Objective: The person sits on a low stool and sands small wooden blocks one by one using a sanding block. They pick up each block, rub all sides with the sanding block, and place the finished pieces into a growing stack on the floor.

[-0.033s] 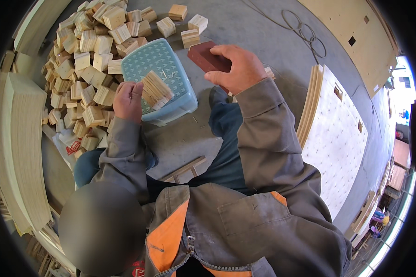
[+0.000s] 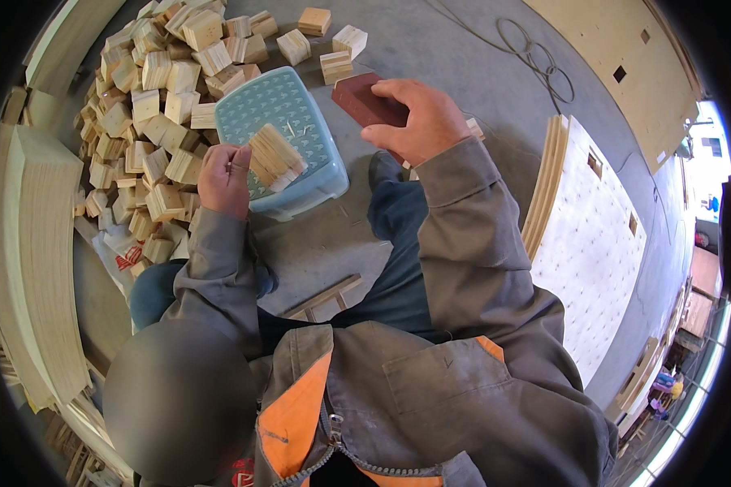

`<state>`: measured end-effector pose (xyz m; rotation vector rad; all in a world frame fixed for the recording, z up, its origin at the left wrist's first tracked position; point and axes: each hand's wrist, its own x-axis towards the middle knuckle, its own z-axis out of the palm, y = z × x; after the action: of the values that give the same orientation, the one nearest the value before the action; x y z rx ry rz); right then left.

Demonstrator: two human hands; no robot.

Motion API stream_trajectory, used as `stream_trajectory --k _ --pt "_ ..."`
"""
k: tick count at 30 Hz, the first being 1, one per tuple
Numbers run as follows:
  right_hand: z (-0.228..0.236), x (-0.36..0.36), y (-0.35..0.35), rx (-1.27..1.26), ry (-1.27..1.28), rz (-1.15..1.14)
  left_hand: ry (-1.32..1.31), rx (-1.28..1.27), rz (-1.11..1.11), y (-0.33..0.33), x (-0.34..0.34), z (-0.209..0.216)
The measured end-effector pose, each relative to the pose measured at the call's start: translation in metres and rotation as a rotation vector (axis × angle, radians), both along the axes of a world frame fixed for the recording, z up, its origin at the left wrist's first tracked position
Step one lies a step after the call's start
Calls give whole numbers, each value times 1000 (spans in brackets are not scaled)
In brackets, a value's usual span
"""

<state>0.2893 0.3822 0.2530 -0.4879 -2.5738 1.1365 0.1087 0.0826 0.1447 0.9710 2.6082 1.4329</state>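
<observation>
My left hand [image 2: 223, 180] is closed on the edge of a small plywood block [image 2: 276, 158], which is tilted over the blue plastic stool [image 2: 330, 166]. Light wood slivers lie on the stool's patterned top beside the block. Above and to the right, my right hand [image 2: 421, 118] grips a dark red, flat-sided block [image 2: 359, 96] between thumb and fingers. The red block is held apart from the plywood block. My right palm hides part of it.
A big heap of plywood blocks [image 2: 158, 89] rises left of the stool, with a few loose ones behind it. Stacked boards [image 2: 589, 235] lie to the right. A coiled cable [image 2: 536, 61] rests on the floor. A small wooden frame [image 2: 325, 299] lies near my legs.
</observation>
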Motion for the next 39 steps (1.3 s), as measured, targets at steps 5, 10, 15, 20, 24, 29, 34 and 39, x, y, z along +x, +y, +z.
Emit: stream_trajectory --k 5,10,15,20,24,29,34,39 --pt "2 0 -4 -68 -9 19 95 103 33 -9 34 13" --pt "-2 -3 -8 22 -71 27 -180 68 -9 -23 46 1" --pt "-5 -8 -16 68 -105 18 -126 79 153 -15 42 -27" --pt "-14 -22 -41 -75 -32 8 -163 106 79 -12 24 -81" --pt "-40 -27 -51 -42 -41 87 -301 91 79 3 30 -68" --pt "-40 -27 -54 -4 -5 62 -336 156 95 20 28 -4" --pt "-22 -35 -40 -131 53 -171 -1117 988 112 5 2 -4" --pt "-24 -37 -34 -72 96 -122 -1145 780 -82 6 24 -3"
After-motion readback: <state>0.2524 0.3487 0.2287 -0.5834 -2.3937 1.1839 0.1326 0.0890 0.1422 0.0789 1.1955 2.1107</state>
